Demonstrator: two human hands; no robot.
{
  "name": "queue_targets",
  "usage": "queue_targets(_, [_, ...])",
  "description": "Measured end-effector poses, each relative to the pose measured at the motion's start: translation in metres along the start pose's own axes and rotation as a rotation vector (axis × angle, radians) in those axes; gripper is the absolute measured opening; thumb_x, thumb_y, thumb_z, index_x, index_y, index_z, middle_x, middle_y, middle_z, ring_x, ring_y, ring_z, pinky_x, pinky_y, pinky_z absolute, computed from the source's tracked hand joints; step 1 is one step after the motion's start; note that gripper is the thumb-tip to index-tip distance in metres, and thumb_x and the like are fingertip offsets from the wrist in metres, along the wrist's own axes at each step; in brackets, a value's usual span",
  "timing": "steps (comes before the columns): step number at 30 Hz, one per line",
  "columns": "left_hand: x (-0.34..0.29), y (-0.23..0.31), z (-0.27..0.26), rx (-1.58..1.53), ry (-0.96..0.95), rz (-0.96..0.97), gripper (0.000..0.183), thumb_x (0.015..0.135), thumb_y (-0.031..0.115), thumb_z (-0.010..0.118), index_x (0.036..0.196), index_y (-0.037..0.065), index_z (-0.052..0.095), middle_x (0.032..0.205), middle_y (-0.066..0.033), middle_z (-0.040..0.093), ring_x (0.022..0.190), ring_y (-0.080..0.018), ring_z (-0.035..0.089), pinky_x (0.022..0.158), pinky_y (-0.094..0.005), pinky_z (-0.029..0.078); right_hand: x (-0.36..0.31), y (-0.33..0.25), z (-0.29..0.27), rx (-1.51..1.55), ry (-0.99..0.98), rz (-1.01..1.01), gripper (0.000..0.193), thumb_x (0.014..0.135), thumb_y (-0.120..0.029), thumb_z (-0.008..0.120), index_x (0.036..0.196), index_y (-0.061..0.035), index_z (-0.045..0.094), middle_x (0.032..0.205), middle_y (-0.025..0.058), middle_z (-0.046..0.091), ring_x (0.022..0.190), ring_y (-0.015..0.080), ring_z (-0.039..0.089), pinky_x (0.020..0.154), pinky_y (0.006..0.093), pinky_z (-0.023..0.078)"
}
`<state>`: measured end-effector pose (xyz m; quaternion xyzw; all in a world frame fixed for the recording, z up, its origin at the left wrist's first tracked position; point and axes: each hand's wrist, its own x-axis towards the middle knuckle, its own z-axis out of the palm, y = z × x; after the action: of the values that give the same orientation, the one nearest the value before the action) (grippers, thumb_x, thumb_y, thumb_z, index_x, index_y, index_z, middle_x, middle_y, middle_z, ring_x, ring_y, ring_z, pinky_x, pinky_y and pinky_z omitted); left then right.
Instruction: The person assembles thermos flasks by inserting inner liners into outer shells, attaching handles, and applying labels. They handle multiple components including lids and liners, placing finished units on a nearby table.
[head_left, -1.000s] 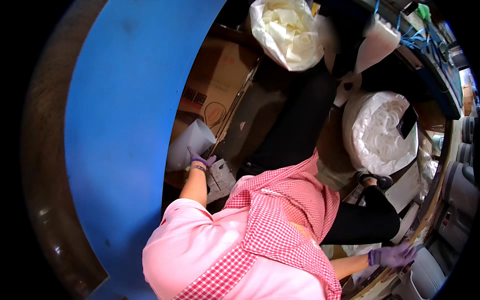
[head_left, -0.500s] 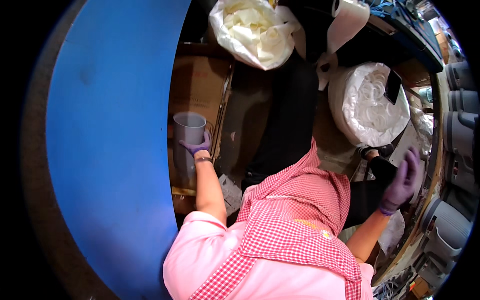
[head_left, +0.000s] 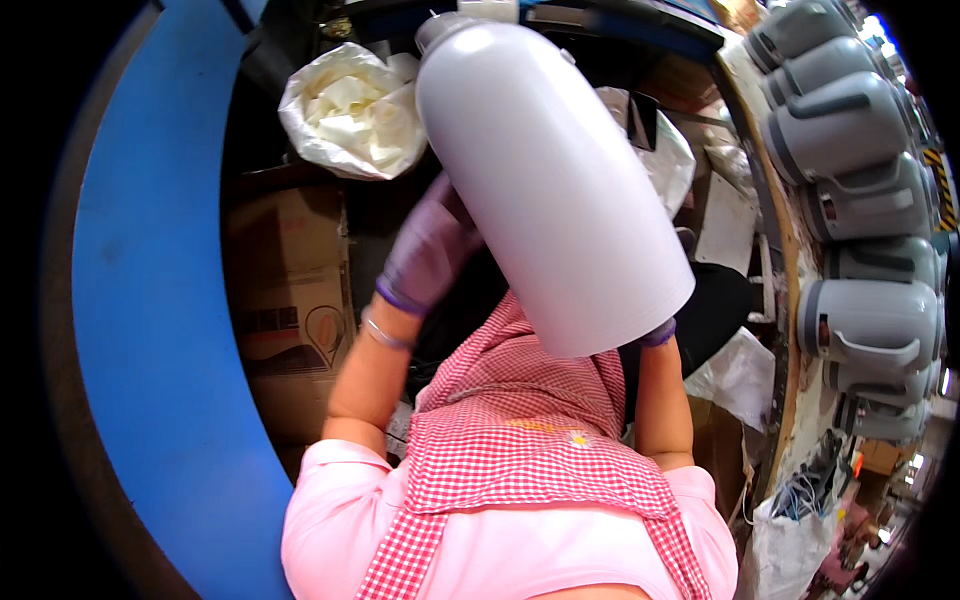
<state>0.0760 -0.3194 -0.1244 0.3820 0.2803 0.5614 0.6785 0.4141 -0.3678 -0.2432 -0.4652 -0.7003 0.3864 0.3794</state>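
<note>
A large pale grey bottle-shaped plastic shell (head_left: 555,190) is held up slantwise before my chest, close to the camera. Its domed end with a short neck points to the far left, its wide end toward me on the right. My left hand (head_left: 432,250), in a purple glove, is at the shell's left side, slightly blurred, with the fingers curling behind it. Of my right hand (head_left: 658,334) only the purple glove cuff shows at the lower right edge of the shell. The shell hides the rest of that hand, fingers included.
A blue panel (head_left: 150,300) runs along the left, with a cardboard box (head_left: 290,240) beside it. White bags (head_left: 390,150) (head_left: 670,165) stand ahead; a dark phone (head_left: 643,120) lies at the right one. Several grey handled jugs (head_left: 870,320) line the right shelf.
My left hand has come up from beside the cardboard box with the grey shell, which is now tilted in front of me. My right hand has moved inward from the right to behind it.
</note>
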Motion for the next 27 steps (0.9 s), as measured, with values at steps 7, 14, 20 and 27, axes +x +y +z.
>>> queue_targets(7, [0.111,0.0,-0.027,-0.234,-0.244,-0.324,0.086,0.084,0.05,0.072,0.146,0.001,0.039,0.14,-0.0149,0.053,0.124,-0.0266,0.055,0.107,-0.0398,0.043,-0.019,-0.14,-0.082,-0.106,-0.241,-0.126,0.062,0.077,-0.004,0.077,0.136,-0.0031,0.056,0.135,0.0192,0.058,0.13,0.0333,0.053,0.11,0.041,0.041])
queue_targets(14, [0.103,0.02,0.139,0.477,-0.924,-0.259,0.107,0.066,0.035,0.088,0.15,0.0,0.033,0.144,-0.0128,0.048,0.133,-0.0209,0.044,0.114,-0.035,0.032,0.049,-0.233,-0.123,-0.214,0.297,-0.309,0.049,0.082,-0.027,0.075,0.122,-0.0019,0.061,0.129,0.0186,0.058,0.123,0.0311,0.055,0.111,0.0444,0.036])
queue_targets(20, [0.107,0.035,0.153,0.585,-1.026,-0.187,0.109,0.061,0.035,0.091,0.146,-0.004,0.037,0.144,-0.0148,0.046,0.135,-0.0255,0.043,0.115,-0.0394,0.031,0.061,-0.226,-0.11,-0.472,0.174,-0.539,0.038,0.082,-0.043,0.074,0.093,-0.0072,0.066,0.09,0.0095,0.065,0.095,0.0307,0.064,0.102,0.0494,0.041])
queue_targets(27, [0.094,0.02,0.17,0.339,-0.893,-0.373,0.104,0.055,0.022,0.088,0.143,-0.006,0.04,0.137,-0.0124,0.053,0.125,-0.022,0.053,0.109,-0.0373,0.039,0.06,-0.211,-0.101,-0.302,0.194,-0.534,0.024,0.087,-0.025,0.059,0.07,-0.0084,0.059,0.067,0.0067,0.06,0.071,0.0288,0.061,0.081,0.0425,0.046])
